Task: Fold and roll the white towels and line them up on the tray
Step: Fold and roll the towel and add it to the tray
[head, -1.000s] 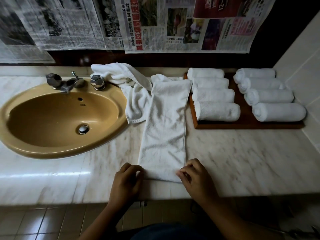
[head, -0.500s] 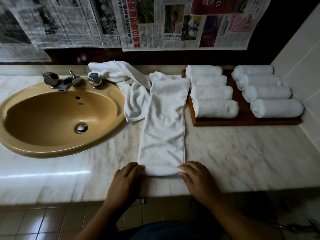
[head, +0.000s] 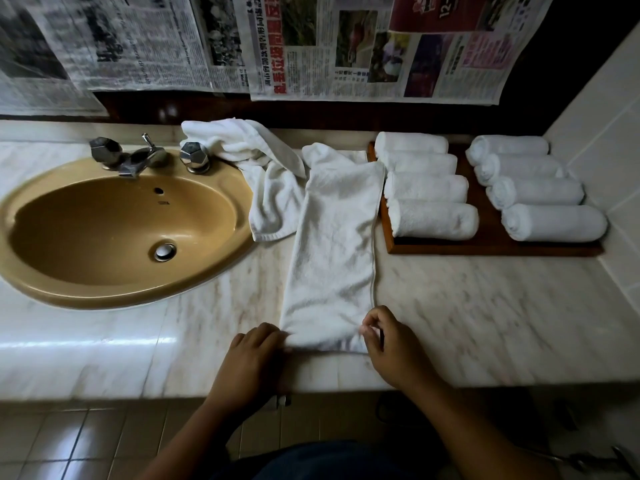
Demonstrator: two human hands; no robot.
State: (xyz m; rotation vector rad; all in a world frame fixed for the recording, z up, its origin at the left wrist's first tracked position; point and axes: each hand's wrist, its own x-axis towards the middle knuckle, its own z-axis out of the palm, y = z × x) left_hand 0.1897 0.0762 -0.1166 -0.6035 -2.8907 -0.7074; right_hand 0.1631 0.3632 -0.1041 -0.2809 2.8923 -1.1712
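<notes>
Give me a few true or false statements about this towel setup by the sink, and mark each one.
1. The wooden tray holds eight rolled towels. True.
2. The left hand and right hand both hold the near end of the folded towel. True.
3. The sink is white. False: the sink is tan.
4. The loose towels lie inside the sink. False: they lie on the counter, beside the taps.
5. The folded towel is fully rolled. False: most of it lies flat.
</notes>
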